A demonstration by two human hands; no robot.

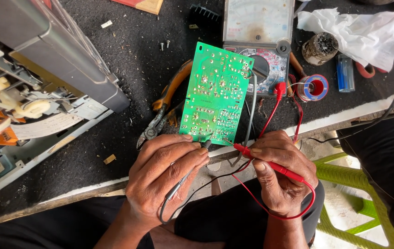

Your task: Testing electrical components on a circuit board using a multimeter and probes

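A green circuit board [215,94] lies solder side up on the dark bench top. My left hand [162,177] grips a black test probe [205,144] whose tip touches the board's near edge. In my right hand [277,173] is a red test probe [270,163], its tip pointing at the same edge just right of the black one. Red and black leads run from the probes back to an analog multimeter [259,32] lying behind the board.
An opened grey appliance chassis [35,78] fills the left. Orange-handled pliers [164,113] lie left of the board. A solder spool [314,87], blue lighter [345,72], white cloth [363,32] and loose screws [164,44] sit at the back. A green chair [344,177] stands lower right.
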